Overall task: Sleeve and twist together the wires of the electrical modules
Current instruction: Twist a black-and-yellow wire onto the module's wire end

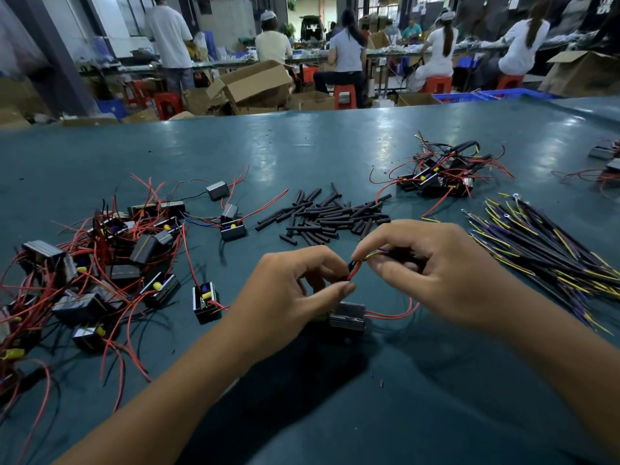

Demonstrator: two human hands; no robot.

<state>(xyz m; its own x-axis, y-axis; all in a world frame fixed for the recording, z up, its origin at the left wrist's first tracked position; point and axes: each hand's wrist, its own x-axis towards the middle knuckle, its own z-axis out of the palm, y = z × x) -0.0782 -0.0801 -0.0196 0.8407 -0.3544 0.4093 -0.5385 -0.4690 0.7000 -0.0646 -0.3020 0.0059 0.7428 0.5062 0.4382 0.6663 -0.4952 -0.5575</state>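
Above the green table, my left hand [295, 290] pinches a red wire [355, 270] between thumb and forefinger. That wire belongs to a black module [347, 317], which sits partly under the left hand. My right hand [432, 266] pinches a yellow-and-purple wire [377, 252] and holds its black sleeved lead in the curled fingers. The two wire ends meet between my fingertips. A second red wire [396, 315] loops from the module toward my right wrist.
A heap of modules with red wires [100, 263] lies at left. Loose black sleeves [325, 216] are piled in the middle. A bundle of sleeved yellow-purple leads [543, 250] lies at right, with a heap of joined modules [443, 176] behind it. People work at benches beyond the table.
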